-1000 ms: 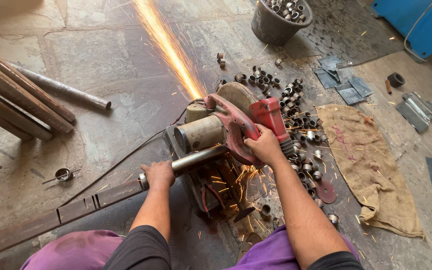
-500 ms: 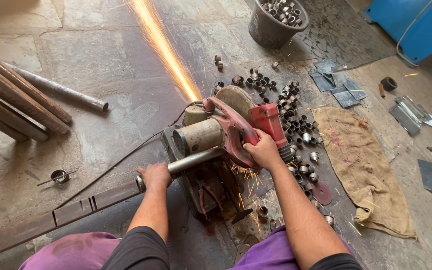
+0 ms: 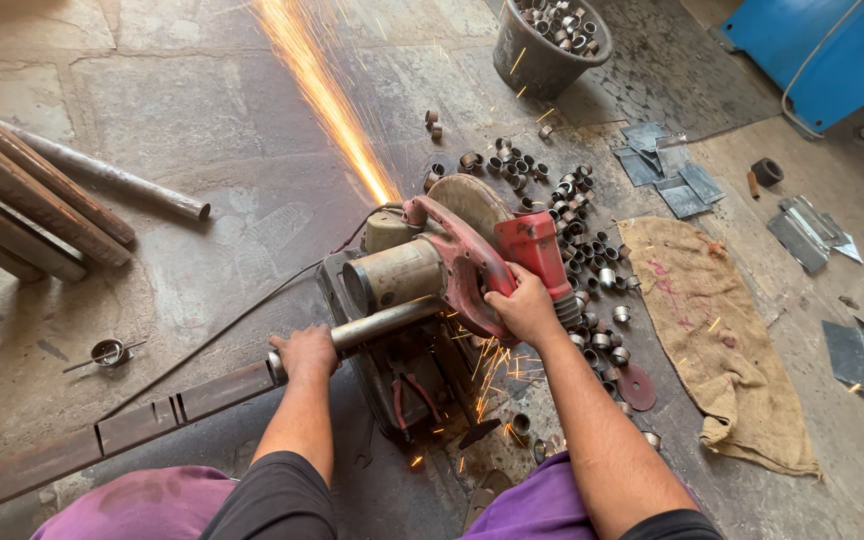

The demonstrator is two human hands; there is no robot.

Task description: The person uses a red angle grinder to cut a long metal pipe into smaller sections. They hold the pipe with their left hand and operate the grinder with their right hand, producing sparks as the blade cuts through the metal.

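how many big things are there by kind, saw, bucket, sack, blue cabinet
chop saw: 1
bucket of cut rings: 1
burlap sack: 1
blue cabinet: 1
total: 4

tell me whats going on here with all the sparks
A person is cutting a metal pipe on a red chop saw set on the floor. The right hand grips the saw handle, the left hand holds the pipe. Sparks shoot forward. Cut rings lie beside it.
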